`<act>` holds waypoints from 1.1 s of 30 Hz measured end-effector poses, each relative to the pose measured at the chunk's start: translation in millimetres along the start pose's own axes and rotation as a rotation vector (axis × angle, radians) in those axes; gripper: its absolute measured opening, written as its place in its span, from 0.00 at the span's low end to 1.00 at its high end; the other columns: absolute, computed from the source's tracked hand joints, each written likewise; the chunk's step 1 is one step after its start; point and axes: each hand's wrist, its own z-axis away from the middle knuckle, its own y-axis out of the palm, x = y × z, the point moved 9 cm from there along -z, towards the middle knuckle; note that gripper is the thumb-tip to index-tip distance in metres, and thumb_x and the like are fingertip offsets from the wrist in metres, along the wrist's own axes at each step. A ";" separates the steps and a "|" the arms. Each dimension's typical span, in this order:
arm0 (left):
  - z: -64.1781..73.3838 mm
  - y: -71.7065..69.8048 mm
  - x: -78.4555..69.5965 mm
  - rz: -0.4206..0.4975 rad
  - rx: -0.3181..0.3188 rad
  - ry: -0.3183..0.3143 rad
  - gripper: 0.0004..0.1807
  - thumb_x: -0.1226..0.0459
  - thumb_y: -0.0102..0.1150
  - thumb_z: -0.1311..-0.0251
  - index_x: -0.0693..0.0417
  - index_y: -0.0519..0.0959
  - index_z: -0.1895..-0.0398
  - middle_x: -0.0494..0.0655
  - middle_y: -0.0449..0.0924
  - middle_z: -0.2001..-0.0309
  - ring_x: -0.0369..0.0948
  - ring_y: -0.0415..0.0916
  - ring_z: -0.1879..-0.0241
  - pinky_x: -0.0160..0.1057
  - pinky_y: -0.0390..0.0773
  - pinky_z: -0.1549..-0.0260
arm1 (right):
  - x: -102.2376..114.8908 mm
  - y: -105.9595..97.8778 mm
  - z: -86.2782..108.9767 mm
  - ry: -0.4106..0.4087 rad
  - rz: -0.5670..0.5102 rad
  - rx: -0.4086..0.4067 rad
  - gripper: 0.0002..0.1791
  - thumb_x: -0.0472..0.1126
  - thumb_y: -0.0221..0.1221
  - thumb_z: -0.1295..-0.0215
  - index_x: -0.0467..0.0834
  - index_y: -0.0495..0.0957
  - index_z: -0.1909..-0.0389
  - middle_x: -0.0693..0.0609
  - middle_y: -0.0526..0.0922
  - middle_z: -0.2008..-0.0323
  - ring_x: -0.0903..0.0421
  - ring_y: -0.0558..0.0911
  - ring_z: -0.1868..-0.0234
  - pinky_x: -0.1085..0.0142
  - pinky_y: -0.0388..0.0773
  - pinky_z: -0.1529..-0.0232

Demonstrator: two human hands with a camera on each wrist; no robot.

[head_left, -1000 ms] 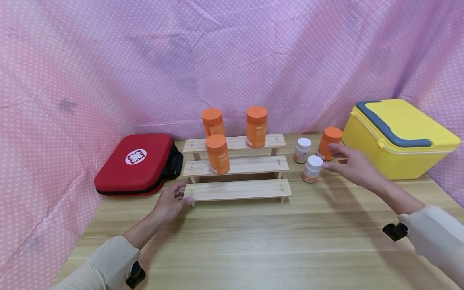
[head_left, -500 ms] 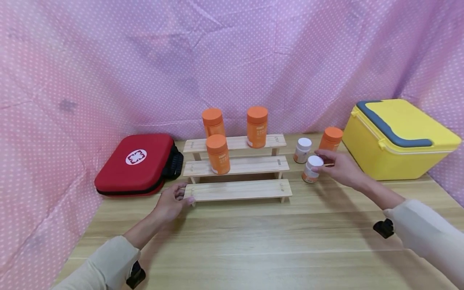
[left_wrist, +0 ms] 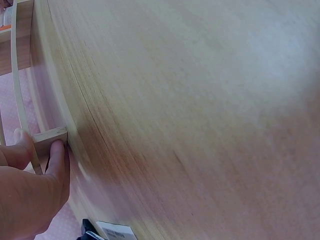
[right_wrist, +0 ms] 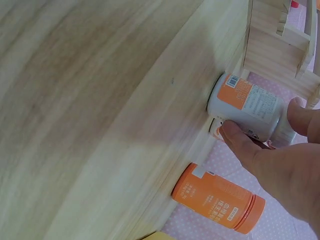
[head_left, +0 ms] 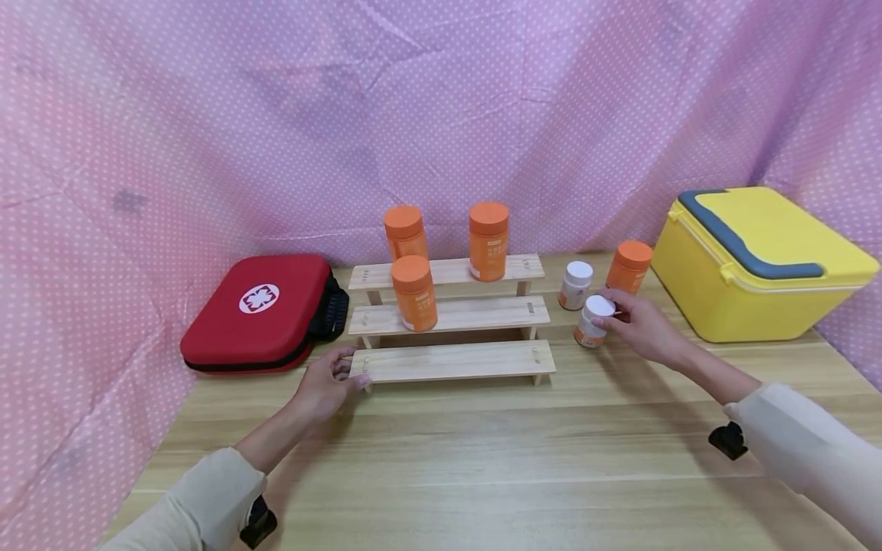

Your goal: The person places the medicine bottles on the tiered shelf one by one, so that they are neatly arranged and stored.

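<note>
My left hand (head_left: 322,385) grips the left end of the lowest step of a three-step wooden display rack (head_left: 451,362). In the left wrist view its thumb lies on the board and a finger is against the rack's leg (left_wrist: 52,136). To the right of the rack, my right hand (head_left: 646,330) pinches a small white-capped pill bottle (right_wrist: 247,102), which stands upright on the table. The thumb is by the cap and a finger lies along the bottle's side. A second white-capped bottle (head_left: 575,286) stands just behind, and an orange bottle (head_left: 628,268) is beyond the right hand.
Two orange bottles stand on the top step, the right one (head_left: 488,242) nearer the middle; another orange bottle (head_left: 415,294) is on the middle step. A red first-aid case (head_left: 258,310) lies left, a yellow box (head_left: 730,295) stands right. A pink dotted curtain (head_left: 441,115) hangs behind.
My right hand has moved left from beside the orange bottle to the front white-capped bottle and closed its fingers around it. The left hand has stayed at the rack.
</note>
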 end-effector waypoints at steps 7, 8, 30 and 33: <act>-1.1 0.4 0.6 0.002 0.002 -0.005 0.32 0.68 0.64 0.41 0.66 0.64 0.34 0.62 0.76 0.46 0.48 0.74 0.49 0.43 0.75 0.49 | 0.8 -0.1 -0.2 0.012 -0.007 0.010 0.21 0.34 0.59 0.34 0.29 0.69 0.44 0.36 0.78 0.56 0.47 0.77 0.58 0.76 0.73 0.63; -0.8 0.3 0.2 0.003 0.001 -0.005 0.32 0.68 0.64 0.41 0.66 0.64 0.35 0.62 0.76 0.46 0.48 0.74 0.49 0.42 0.75 0.49 | 0.5 -0.2 -0.1 0.014 -0.007 0.011 0.21 0.34 0.59 0.34 0.30 0.69 0.44 0.36 0.78 0.56 0.46 0.77 0.58 0.76 0.73 0.63; -2.1 -0.3 1.6 0.006 0.001 0.004 0.31 0.69 0.63 0.41 0.66 0.64 0.35 0.62 0.77 0.46 0.48 0.74 0.49 0.41 0.75 0.50 | 46.4 -36.0 14.2 -0.114 -0.066 -0.074 0.23 0.26 0.62 0.40 0.31 0.72 0.43 0.39 0.78 0.57 0.71 0.77 0.63 0.80 0.75 0.64; -2.1 -0.3 1.6 0.009 0.001 0.006 0.31 0.69 0.63 0.40 0.67 0.64 0.35 0.62 0.76 0.45 0.48 0.74 0.49 0.41 0.75 0.50 | 58.1 -40.8 14.5 -0.154 -0.080 -0.088 0.23 0.26 0.62 0.41 0.32 0.72 0.43 0.47 0.78 0.58 0.71 0.77 0.63 0.80 0.75 0.63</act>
